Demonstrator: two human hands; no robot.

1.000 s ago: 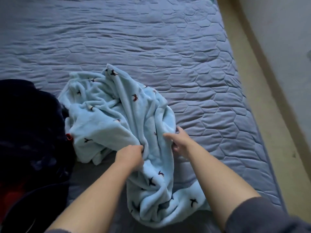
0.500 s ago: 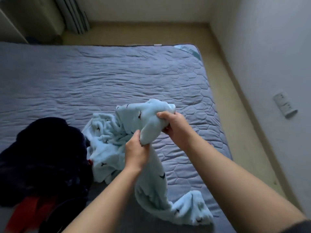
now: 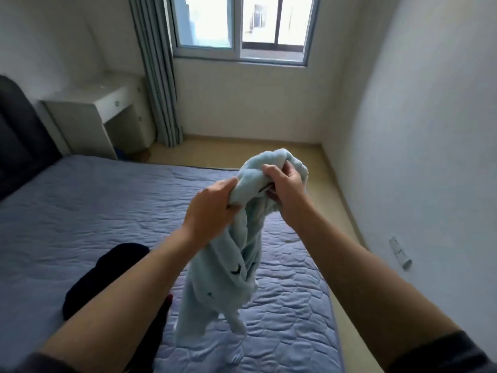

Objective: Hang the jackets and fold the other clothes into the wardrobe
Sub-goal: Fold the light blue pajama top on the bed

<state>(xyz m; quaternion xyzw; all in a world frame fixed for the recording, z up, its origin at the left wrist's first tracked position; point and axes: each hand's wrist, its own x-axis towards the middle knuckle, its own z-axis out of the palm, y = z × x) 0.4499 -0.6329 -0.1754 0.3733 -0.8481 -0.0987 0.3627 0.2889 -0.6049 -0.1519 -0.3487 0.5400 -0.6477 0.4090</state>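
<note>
Both hands clamp the light-blue garment [image 3: 228, 270] at its top: left hand [image 3: 212, 208], right hand [image 3: 285, 189]. Long axis vertical, lower end touching the bed [image 3: 80, 211].

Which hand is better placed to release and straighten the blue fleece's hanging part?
Probably left: the left hand grips lower, beside the twisted hanging length of the blue fleece; the right hand holds the top.

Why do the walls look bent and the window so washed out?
Head view: the wide-angle lens bows the right wall; daylight overexposes the window; the dark clothes on the bed sink into featureless shadow; the light-blue garment gripped by the left hand and right hand looks fairly sharp.
</note>
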